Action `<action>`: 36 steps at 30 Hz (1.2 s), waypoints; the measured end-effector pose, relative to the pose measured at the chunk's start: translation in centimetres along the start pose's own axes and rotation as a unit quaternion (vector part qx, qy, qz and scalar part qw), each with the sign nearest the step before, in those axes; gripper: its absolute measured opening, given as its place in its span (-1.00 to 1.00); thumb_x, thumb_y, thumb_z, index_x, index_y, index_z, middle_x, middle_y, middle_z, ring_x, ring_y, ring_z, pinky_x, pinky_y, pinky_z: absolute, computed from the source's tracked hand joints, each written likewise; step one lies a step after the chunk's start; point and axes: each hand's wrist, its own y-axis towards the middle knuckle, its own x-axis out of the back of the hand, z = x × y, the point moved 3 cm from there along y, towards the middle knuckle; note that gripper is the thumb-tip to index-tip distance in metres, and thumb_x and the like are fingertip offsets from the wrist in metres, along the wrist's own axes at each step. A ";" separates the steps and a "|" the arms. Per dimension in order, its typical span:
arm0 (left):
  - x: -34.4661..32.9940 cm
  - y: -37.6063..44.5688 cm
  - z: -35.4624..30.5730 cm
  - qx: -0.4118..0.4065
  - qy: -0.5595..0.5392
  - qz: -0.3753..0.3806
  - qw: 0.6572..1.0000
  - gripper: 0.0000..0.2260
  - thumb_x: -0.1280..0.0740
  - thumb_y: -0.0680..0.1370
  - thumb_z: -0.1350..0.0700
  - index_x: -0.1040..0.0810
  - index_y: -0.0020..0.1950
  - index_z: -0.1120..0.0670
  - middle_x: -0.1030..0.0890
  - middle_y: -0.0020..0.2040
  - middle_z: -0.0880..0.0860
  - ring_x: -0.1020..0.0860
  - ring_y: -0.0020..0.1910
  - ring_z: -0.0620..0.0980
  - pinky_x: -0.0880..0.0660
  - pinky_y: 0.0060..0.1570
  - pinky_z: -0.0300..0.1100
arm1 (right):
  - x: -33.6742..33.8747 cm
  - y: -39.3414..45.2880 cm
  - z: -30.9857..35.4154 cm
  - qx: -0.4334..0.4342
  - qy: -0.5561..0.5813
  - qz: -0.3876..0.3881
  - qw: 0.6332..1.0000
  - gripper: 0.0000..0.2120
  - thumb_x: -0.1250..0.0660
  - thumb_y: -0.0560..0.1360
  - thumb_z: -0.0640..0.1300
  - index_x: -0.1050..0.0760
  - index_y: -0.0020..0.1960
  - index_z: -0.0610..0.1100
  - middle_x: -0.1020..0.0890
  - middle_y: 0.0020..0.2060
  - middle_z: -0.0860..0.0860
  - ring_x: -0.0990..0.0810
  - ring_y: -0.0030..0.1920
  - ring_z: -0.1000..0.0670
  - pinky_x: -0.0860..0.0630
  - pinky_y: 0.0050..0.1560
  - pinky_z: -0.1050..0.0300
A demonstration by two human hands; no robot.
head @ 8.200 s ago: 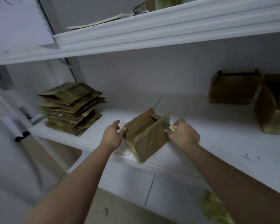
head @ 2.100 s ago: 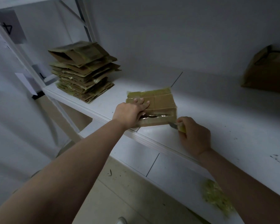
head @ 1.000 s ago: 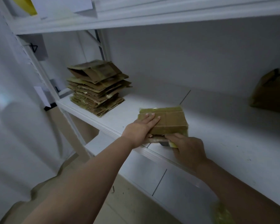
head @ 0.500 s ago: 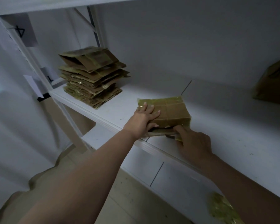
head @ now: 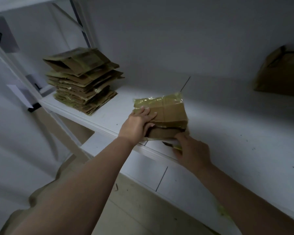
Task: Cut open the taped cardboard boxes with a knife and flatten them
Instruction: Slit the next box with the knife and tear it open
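Dimly lit, the taped box [head: 161, 114] lies pressed low on the white shelf [head: 227, 126], near its front edge. The left hand [head: 137, 125] rests flat on its top with fingers spread and gripping nothing, its thumb tucked under the raised front flap. The right hand [head: 192, 152] is curled at the box's near right corner; a sliver of yellow-green handle pokes out by the thumb, likely the knife [head: 176, 147], but the blade is hidden and how tightly the hand grips it is hard to judge. Far left on the shelf sits a pile of flattened boxes [head: 83, 80]. At the right edge another brown box [head: 280, 73] is cut off by the frame, its shape unclear in the shadow
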 end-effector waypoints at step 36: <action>-2.6 2.1 -4.4 0.148 0.227 0.018 0.962 -0.45 -0.11 0.57 -0.28 -0.31 0.46 0.00 -0.38 0.43 0.03 -0.20 0.49 0.07 -0.19 0.32 0.26 | 4.6 6.2 -9.5 0.177 -0.044 -0.085 0.980 -0.69 -0.11 0.49 -0.03 -0.61 -0.20 -0.06 -0.56 -0.45 0.03 -0.48 -0.45 -0.10 -0.26 -0.27 0.14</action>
